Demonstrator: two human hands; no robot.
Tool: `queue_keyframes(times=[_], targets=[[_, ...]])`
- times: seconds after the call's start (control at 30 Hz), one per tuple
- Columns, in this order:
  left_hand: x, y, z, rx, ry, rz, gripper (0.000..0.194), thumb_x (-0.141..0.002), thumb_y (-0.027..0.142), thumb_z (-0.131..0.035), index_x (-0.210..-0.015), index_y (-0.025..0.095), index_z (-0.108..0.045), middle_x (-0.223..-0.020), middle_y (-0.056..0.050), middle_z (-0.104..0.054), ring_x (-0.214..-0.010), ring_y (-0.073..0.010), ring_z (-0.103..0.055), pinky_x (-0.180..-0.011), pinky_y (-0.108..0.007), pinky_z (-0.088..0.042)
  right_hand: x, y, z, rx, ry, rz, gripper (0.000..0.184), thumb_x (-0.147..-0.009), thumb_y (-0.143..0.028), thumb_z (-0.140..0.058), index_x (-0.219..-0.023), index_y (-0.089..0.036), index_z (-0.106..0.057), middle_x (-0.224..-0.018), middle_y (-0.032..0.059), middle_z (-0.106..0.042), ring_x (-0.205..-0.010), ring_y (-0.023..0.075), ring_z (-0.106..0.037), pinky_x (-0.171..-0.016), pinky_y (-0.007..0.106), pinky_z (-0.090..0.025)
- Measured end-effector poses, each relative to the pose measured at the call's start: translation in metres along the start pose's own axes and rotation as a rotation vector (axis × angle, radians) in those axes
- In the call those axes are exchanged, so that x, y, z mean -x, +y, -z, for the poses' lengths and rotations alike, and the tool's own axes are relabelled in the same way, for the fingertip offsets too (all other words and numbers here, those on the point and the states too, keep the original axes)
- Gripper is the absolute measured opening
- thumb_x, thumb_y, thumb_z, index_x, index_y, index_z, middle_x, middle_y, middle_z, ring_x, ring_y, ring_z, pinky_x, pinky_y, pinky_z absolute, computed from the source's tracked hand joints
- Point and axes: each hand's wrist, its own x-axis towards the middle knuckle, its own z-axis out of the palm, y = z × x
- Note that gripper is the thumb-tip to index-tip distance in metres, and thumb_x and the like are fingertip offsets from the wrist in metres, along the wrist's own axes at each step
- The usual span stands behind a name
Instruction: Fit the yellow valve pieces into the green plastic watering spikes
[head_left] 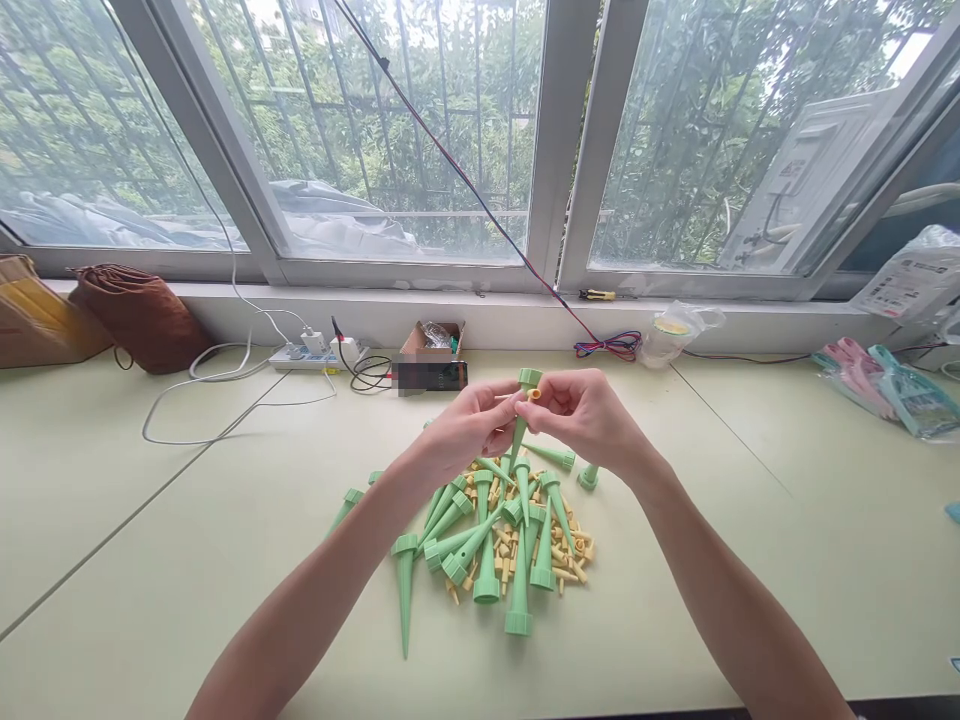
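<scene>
We've got one green spike (529, 378) held up over the table (247, 610), cap on top and tip pointing down, with a little yellow piece (535, 394) right at its side below the cap (can't tell if it's actually plugged in). Our left hand (480, 418) is pinching the spike, and our right hand (589, 415) has thumb and fingers pinched on the yellow piece. Below that we've got a messy heap of more green spikes (487, 580) mixed with loose yellow bits (581, 550). Further back there's a power strip (289, 358), a small open box (412, 345) and some bundled wire (611, 346) near the windows (405, 130).
</scene>
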Motion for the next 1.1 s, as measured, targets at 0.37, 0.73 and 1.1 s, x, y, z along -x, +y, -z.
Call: queue_keyframes(times=[0.37,0.73,1.1], targets=[[-0.001,0.000,-0.001,0.022,-0.019,-0.004,0.029,-0.088,0.040,-0.068,-0.084,0.014,-0.059,-0.057,0.008,-0.033,-0.047,-0.0039,-0.021,-0.045,-0.021,-0.013,-0.001,0.002,0.001,-0.013,-0.022,-0.018,0.035,-0.079,-0.037,-0.072,-0.059,-0.016,-0.052,-0.051,-0.0069,-0.039,-0.049,0.0056,-0.028,-0.044,0.022,-0.019],[-0.001,0.001,0.000,0.033,-0.013,-0.010,0.027,-0.087,0.040,-0.069,-0.084,0.014,-0.061,-0.054,0.008,-0.031,-0.047,-0.0044,-0.023,-0.044,-0.019,-0.017,0.000,0.001,0.006,-0.035,-0.072,-0.010,0.041,-0.082,-0.051,-0.069,-0.066,-0.015,-0.060,-0.053,-0.0059,-0.041,-0.048,0.0063,-0.030,-0.044,0.022,-0.021],[-0.001,0.004,-0.004,0.043,-0.017,-0.007,0.031,-0.086,0.043,-0.069,-0.082,0.014,-0.060,-0.056,0.007,-0.036,-0.044,-0.0031,-0.024,-0.042,-0.019,-0.017,-0.001,0.003,0.012,-0.077,-0.108,-0.047,0.049,-0.086,-0.061,-0.062,-0.070,-0.015,-0.061,-0.058,-0.0023,-0.050,-0.047,0.0064,-0.031,-0.044,0.023,-0.020]])
